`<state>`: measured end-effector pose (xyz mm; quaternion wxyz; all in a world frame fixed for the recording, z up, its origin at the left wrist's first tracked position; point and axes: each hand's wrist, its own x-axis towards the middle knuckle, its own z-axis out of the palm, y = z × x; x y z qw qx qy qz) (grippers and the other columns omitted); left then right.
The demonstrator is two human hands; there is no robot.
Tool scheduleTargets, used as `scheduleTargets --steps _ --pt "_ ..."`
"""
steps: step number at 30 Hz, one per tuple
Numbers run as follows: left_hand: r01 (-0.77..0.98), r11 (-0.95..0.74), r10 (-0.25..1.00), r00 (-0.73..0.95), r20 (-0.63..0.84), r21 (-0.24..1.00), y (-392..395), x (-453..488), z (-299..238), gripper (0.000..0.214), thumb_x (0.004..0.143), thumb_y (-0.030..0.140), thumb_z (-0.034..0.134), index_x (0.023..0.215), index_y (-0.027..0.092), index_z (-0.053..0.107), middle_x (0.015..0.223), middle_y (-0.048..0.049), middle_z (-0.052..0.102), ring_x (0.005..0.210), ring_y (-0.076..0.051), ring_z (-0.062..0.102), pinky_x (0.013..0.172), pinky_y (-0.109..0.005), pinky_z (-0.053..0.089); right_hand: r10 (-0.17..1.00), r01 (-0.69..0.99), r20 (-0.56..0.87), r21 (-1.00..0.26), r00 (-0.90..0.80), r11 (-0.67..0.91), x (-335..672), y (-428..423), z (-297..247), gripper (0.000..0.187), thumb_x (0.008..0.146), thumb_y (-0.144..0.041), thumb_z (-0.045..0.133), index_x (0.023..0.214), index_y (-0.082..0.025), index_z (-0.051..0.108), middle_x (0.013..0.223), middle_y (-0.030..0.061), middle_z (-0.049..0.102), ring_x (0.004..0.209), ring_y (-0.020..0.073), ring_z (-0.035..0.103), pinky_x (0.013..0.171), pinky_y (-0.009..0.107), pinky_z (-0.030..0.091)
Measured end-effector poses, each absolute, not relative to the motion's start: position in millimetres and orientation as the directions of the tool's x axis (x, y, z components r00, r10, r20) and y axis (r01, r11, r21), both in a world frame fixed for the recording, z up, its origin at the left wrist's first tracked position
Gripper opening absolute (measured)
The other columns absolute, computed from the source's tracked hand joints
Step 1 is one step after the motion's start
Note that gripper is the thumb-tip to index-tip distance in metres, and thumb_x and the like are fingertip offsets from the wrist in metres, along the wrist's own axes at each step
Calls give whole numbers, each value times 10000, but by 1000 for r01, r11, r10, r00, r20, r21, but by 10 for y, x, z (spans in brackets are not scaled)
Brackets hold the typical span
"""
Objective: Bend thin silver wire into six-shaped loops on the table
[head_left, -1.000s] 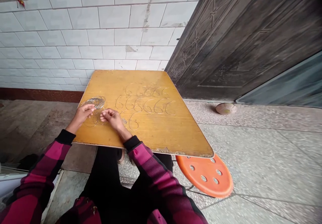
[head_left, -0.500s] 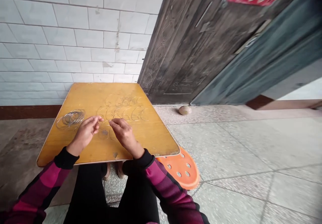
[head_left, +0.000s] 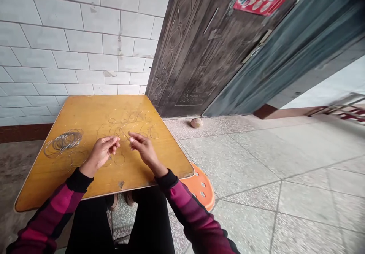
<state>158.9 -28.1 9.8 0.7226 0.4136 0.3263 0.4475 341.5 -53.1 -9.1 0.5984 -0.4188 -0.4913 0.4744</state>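
At table (head_left: 85, 187) centre: left hand (head_left: 103, 152) and right hand (head_left: 142, 147) have moved off wire coil (head_left: 64, 140), now at 9 o'clock. Both pinched shut, tips nearly meeting over small wire loop (head_left: 119, 159); hold on it unclear. Bent pieces (head_left: 134, 123) at 12 o'clock.

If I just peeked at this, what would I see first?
Probably the left hand and right hand, held close together over the yellow table. Next, the rows of curly wire pieces just beyond them and the bundle of wire rings to the left. The orange stool peeks out under the table's right corner.
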Motion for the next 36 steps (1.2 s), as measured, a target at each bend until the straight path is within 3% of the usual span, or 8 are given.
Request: scheduleTargets --steps 3,11,17,22,36 --pt "-290 271 892 435 -126 918 -291 1605 14 300 641 370 788 735 104 687 612 -24 611 474 -58 471 421 -178 336 968 -135 228 -968 -105 213 3260 -400 -123 339 702 -359 756 1002 -213 704 854 16 634 685 108 577 609 245 493" --pt "-132 220 896 419 -147 967 -294 1591 -88 285 689 393 726 718 116 663 636 -40 630 459 -75 464 407 -206 348 918 -60 298 -954 -262 293 3228 -198 -127 166 748 -359 724 736 -197 692 757 4 611 707 119 561 684 264 460" --pt "-143 273 893 407 -194 951 -304 1619 -145 239 674 354 725 692 133 636 608 -23 619 451 -73 463 403 -197 335 962 -110 243 -967 -120 231 3329 -168 -149 150 726 -338 736 728 -198 681 746 -3 629 697 121 549 685 265 444" --pt "-111 315 852 471 -229 942 -303 1637 -177 243 683 354 721 640 140 613 593 -16 609 439 -68 456 398 -195 327 960 -190 278 -944 -20 270 3510 -113 -101 150 698 -313 752 660 -195 667 688 -14 610 636 107 516 633 256 419" --pt "-69 263 815 550 -184 962 -368 1640 -155 260 712 374 706 614 147 625 591 -28 615 426 -69 451 403 -205 336 958 -345 272 -894 89 285 3718 -74 29 242 643 -366 753 616 -209 572 631 -13 550 601 123 501 575 264 406"
